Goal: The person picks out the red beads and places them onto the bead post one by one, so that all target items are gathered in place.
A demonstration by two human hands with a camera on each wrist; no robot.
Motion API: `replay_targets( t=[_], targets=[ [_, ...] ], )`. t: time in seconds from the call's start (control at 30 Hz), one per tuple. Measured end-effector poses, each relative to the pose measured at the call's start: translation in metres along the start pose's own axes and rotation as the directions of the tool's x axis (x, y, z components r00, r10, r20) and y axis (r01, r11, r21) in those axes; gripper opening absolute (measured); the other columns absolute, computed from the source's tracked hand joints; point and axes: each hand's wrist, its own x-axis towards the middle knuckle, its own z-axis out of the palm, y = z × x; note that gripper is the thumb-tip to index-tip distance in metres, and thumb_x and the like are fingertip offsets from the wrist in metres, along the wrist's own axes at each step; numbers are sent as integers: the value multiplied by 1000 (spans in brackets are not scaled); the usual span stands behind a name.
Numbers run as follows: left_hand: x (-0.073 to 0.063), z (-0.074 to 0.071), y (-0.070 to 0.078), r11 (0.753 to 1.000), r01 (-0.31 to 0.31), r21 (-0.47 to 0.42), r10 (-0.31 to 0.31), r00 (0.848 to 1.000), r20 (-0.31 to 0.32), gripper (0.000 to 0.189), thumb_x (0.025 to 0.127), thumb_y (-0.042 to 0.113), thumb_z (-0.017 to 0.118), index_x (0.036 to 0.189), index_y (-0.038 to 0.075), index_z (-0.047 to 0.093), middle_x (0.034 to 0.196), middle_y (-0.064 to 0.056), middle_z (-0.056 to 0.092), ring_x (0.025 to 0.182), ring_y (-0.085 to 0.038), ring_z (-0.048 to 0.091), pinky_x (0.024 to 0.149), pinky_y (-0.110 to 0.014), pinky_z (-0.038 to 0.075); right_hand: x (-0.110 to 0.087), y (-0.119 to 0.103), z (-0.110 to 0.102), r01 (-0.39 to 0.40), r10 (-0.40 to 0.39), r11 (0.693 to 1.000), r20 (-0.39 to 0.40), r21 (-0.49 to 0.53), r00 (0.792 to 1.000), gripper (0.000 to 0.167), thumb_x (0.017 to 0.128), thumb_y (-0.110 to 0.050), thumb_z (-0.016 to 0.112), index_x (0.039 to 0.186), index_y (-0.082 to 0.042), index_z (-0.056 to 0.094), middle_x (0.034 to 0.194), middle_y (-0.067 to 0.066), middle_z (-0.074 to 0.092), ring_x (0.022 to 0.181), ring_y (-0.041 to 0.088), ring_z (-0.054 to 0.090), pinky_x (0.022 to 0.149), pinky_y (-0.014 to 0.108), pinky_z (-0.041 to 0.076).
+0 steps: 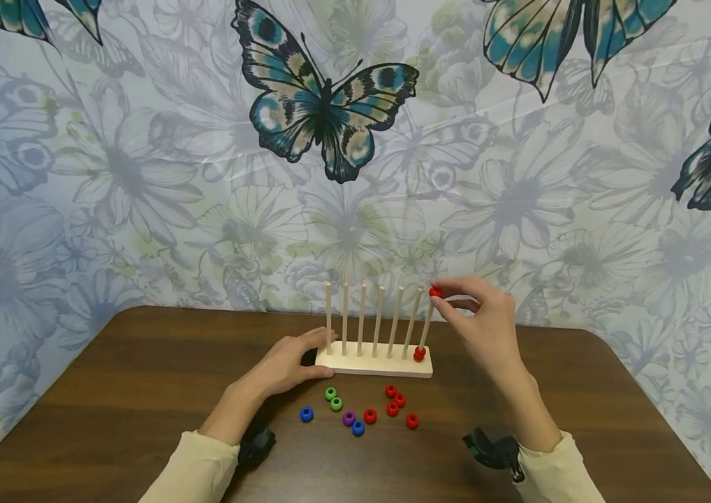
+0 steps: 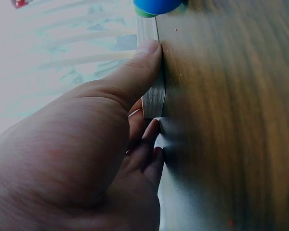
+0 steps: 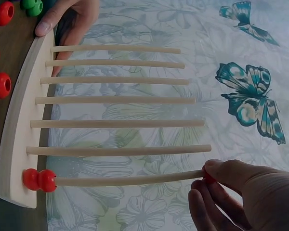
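Note:
A pale wooden peg rack [image 1: 368,366] with a row of upright rods stands on the table. My left hand [image 1: 285,362] grips its left end, thumb along the front edge and fingers behind, as the left wrist view also shows. Between thumb and fingertips, my right hand [image 1: 486,325] pinches a red bead [image 1: 435,292] at the top of the rightmost rod [image 3: 130,181]. In the right wrist view the fingers mostly hide this bead, which meets the rod's tip. Two red beads [image 3: 47,181] sit stacked at the foot of that same rod; the other rods are bare.
Loose beads lie in front of the rack: several red beads [image 1: 392,409], two green beads [image 1: 336,404], two blue beads [image 1: 306,414] and a purple bead [image 1: 348,418]. Behind the brown table [image 1: 142,391] hangs a butterfly-patterned cloth [image 1: 204,230].

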Motion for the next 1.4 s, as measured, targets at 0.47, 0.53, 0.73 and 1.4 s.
replay_targets(
  t=[0.47,0.53,0.73,1.4],
  targets=[
    [2,2,0,1000,22,1,-22,1000,-5,63,96,37,79,151,12,59,162,-16,49,136,-44,58,111,-61,48,-14,-2,-22,-95,106,964,33,-248,994,30,95,-13,80,125,-15,77,110,5,80,91,23,79,74,14,58],
    [1,2,-1,1000,24,4,-24,1000,1,63,96,37,78,151,12,59,162,-16,48,137,-44,57,111,-61,48,-21,2,-25,-92,110,959,56,-266,992,23,95,-13,80,119,-13,79,104,4,81,88,22,80,73,15,59],
    [-2,1,-4,1000,21,5,-21,1000,-12,64,96,38,78,150,12,59,161,-18,49,136,-45,57,110,-62,48,-46,21,-27,-79,142,958,221,-274,965,17,97,-15,79,113,-18,80,98,-7,80,87,12,76,76,28,63],
    [0,3,-2,1000,-5,9,5,1000,-10,64,95,36,79,150,11,59,161,-16,50,133,-45,60,108,-62,49,-87,32,1,-137,156,988,619,-78,770,36,93,-35,83,121,-13,76,110,-1,77,93,13,72,82,31,62]
  ],
)
